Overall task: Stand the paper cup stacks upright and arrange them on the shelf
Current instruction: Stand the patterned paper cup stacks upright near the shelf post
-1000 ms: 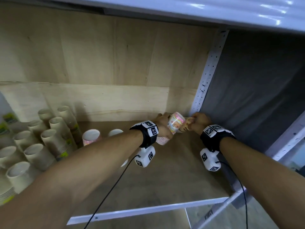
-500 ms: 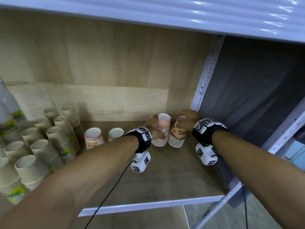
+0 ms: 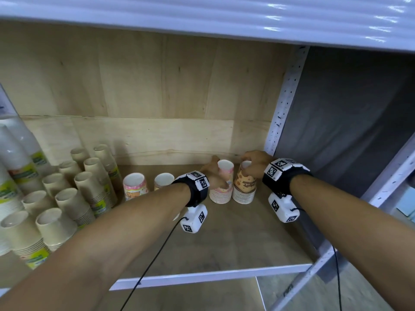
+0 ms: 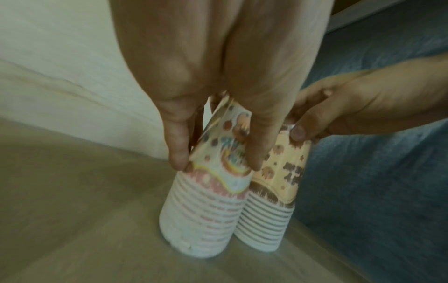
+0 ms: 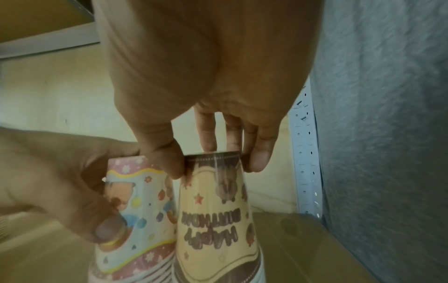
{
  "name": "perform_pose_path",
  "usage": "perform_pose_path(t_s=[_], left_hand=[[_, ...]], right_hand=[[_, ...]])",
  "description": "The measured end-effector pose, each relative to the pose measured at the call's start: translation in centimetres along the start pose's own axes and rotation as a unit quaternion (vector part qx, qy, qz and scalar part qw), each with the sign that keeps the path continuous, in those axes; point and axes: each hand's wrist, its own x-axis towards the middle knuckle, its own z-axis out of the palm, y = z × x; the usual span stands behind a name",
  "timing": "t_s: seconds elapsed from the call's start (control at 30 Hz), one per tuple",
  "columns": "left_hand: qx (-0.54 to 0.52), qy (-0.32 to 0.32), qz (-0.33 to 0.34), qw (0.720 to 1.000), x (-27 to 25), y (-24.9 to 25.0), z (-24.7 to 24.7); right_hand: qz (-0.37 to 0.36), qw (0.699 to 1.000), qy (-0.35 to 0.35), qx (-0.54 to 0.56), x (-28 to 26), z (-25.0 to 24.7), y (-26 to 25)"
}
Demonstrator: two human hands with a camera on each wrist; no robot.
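Right now your two printed stacks stand mouth-down at the back right corner of the shelf (image 3: 224,248), touching side by side. Your left hand (image 3: 215,176) has thumb and fingers curled round the pink stack (image 3: 221,187), pinching its top cup; your right hand (image 3: 256,163) grips the brown birthday stack (image 3: 244,187) by its upturned base, fingertips (image 5: 259,159) on the rim. Both sit just beside the perforated upright (image 3: 283,104) and the grey cloth (image 3: 348,131) beyond it.

You hold only the topmost cups, so pulling away with any squeeze left would likely lift one cup off or tip a stack, and since they touch, one toppling would probably take the other. Further left stand two more printed stacks (image 3: 134,186) and the plain brown stacks (image 3: 89,187), which your left forearm could brush on the way out.
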Motion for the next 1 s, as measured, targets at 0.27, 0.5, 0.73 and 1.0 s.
perform_pose_path(t_s=[0.27, 0.5, 0.73, 1.0], left_hand=[[0.095, -0.034, 0.056, 0.993, 0.1, 4.5, -3.1], [0.233, -0.099, 0.037, 0.967, 0.8, 5.9, -3.0], [0.242, -0.088, 0.031, 0.966, 1.8, 5.7, -3.1], [0.211, -0.027, 0.032, 0.977, 3.7, 5.5, -4.8]], right_hand=[[0.020, 0.998, -0.054, -0.017, 0.8, -1.4, -1.0], [0.001, 0.992, -0.097, -0.083, 1.5, -1.8, -1.5], [-0.016, 0.989, -0.105, -0.107, 2.5, -1.5, -1.2], [-0.015, 0.998, -0.004, -0.055, 5.4, -1.8, -0.8]])
